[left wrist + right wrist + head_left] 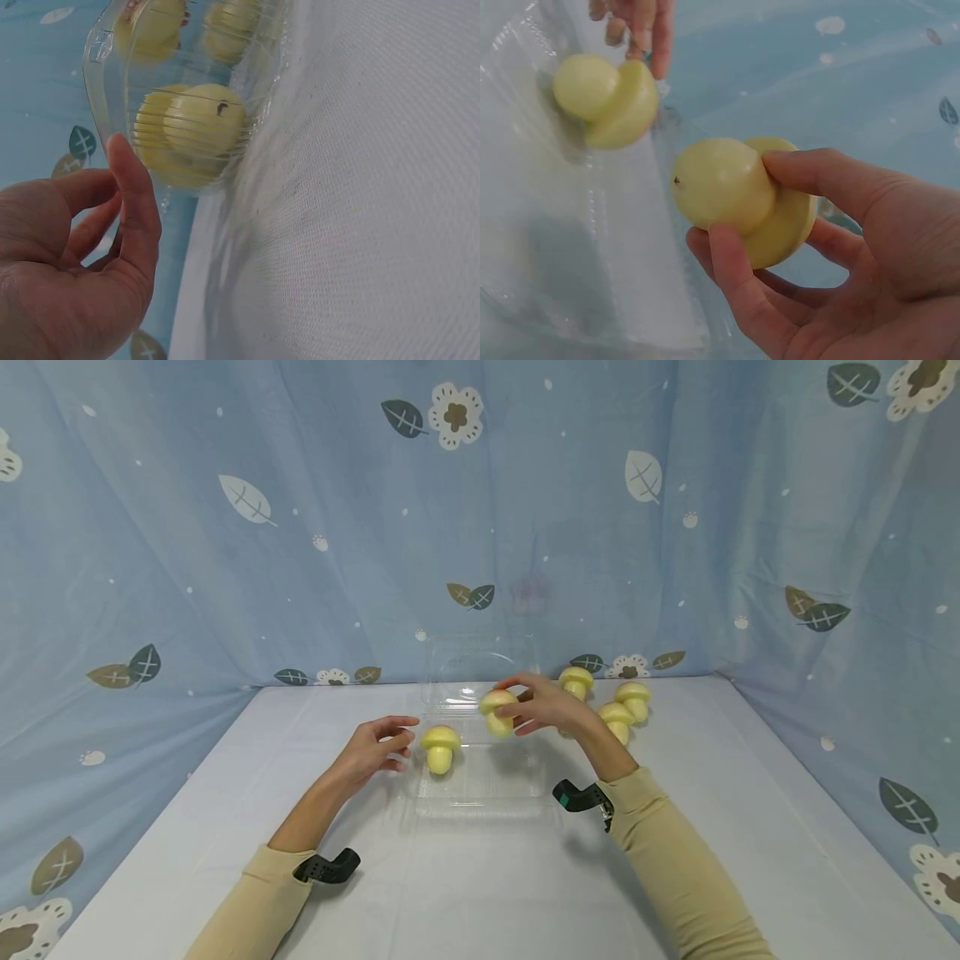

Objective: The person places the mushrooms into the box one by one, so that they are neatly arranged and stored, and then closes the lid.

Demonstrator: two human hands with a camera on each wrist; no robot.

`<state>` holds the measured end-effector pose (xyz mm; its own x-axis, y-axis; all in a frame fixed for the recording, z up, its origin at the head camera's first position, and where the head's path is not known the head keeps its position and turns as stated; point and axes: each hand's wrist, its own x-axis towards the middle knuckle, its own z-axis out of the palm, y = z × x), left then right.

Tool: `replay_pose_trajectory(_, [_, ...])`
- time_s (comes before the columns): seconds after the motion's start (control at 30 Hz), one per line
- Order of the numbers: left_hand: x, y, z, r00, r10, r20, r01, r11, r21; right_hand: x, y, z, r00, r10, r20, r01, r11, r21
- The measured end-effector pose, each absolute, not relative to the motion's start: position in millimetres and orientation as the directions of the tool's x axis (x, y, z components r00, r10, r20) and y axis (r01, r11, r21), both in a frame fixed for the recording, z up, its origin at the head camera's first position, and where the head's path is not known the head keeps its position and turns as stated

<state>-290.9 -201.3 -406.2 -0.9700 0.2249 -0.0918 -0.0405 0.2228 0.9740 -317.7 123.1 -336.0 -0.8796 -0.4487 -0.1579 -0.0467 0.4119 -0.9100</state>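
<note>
My right hand [543, 703] pinches a pale yellow toy mushroom [498, 713] by its cap and stem, above a clear plastic box [480, 802]. The right wrist view shows that mushroom [727, 191] between thumb and fingers. A second mushroom [440, 749] stands inside the box on its left side, cap up. Just left of the box my left hand [371, 750] hovers with loosely bent fingers and holds nothing. In the left wrist view its fingers [135, 202] are close to the box wall; whether they touch it I cannot tell.
Several more mushrooms [633, 700] stand on the white table [750, 793] to the right of the box, behind my right forearm. The box's clear lid [480, 672] stands raised at the back. A blue patterned curtain [337, 527] hangs behind the table.
</note>
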Motion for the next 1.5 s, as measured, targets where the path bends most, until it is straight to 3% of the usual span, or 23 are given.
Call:
replay_pose_trajectory(0.63, [-290, -199, -402, -0.968, 0.229, -0.100, -0.050, 0.214, 0.976, -307, 86, -351, -0.838, -0.508, -0.199, -0.075, 0.469, -0.880])
replay_pose_trajectory(0.97, [-289, -201, -404, -0.970, 0.223, -0.098, -0.049, 0.216, 0.975, -307, 87, -354, -0.845, -0.473, -0.250, -0.038, 0.519, -0.854])
replay_pose_trajectory(1.5, [-287, -200, -404, -0.967, 0.235, -0.099, -0.051, 0.203, 0.978, -302, 80, -354, -0.848, -0.455, -0.272, -0.087, 0.626, -0.775])
